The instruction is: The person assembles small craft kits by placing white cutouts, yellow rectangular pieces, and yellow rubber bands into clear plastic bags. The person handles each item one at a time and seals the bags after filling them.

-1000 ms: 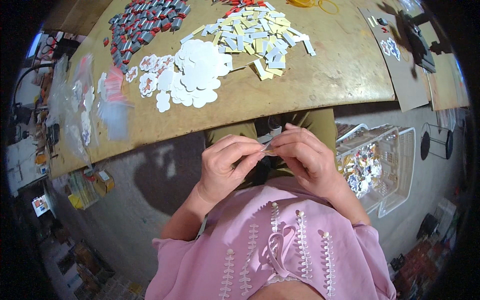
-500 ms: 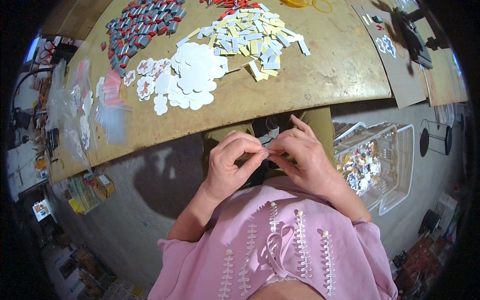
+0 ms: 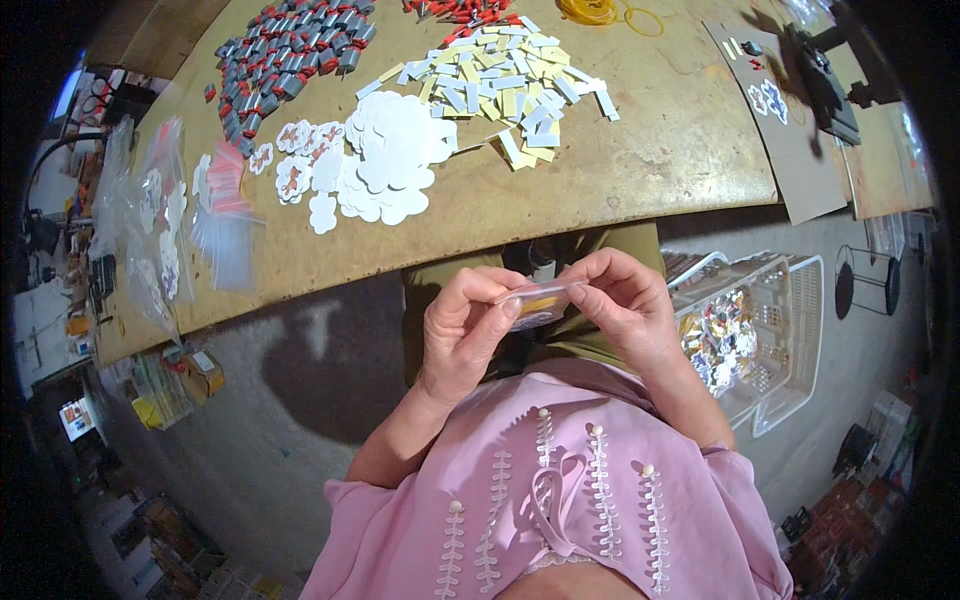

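Over my lap, just off the table's front edge, a small clear plastic bag (image 3: 542,303) is stretched between my two hands. Through it show something yellowish and a whitish piece, too small to make out fully. My left hand (image 3: 462,328) pinches the bag's left top corner between thumb and forefinger. At the opposite corner, my right hand (image 3: 630,305) holds the rim in the same kind of pinch. The bag's upper edge runs nearly level between both thumbs, with a pinkish band along it.
On the table (image 3: 620,170) lie white scalloped cutouts (image 3: 392,165), printed cutouts (image 3: 293,176), yellow and white strips (image 3: 503,82), grey-and-red blocks (image 3: 290,60), and flat clear bags (image 3: 224,245). A white plastic basket (image 3: 803,335) with colourful packed pieces stands right of my legs. A black stand (image 3: 825,95) is far right.
My hands have moved apart from a close pinch, my right hand shifting rightward. The bag between them is now spread flat and its contents show.
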The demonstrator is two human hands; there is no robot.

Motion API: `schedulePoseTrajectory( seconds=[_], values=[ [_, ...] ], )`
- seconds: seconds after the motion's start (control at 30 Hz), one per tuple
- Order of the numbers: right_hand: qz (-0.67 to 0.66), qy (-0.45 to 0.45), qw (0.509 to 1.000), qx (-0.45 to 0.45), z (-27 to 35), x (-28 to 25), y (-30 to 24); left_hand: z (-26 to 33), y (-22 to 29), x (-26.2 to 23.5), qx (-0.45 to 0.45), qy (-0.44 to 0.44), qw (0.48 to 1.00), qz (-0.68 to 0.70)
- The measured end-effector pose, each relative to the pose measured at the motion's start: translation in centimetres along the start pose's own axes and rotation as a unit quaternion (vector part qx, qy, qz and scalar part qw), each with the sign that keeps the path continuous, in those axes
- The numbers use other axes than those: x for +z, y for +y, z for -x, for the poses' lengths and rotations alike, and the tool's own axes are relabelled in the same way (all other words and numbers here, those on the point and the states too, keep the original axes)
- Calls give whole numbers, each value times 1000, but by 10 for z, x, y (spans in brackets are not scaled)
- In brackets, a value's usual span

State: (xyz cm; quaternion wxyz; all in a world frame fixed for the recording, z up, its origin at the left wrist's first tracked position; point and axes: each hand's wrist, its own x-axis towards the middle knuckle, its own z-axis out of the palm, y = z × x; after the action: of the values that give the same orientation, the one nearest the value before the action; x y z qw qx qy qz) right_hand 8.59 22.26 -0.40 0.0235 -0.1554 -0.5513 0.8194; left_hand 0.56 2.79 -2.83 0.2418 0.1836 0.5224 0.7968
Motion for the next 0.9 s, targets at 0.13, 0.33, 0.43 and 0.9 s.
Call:
schedulePoseTrajectory(
  seconds=[0.13, 0.33, 0.43, 0.9],
  values=[
    [-6, 3, 1000, -7, 1, -2, 4, -1, -2, -6, -11, -15, 1000, -19],
    [300, 21, 947, -116, 0, 11, -3, -15, 13, -3, 50, -15, 948, -315],
    [422, 46, 873, -239, 0, 19, 4, -20, 5, 9, 107, 1, 924, -366],
    [233, 152, 957, -84, 33, -127, -14, -13, 63, -66, 215, 111, 768, -593]
  ],
)
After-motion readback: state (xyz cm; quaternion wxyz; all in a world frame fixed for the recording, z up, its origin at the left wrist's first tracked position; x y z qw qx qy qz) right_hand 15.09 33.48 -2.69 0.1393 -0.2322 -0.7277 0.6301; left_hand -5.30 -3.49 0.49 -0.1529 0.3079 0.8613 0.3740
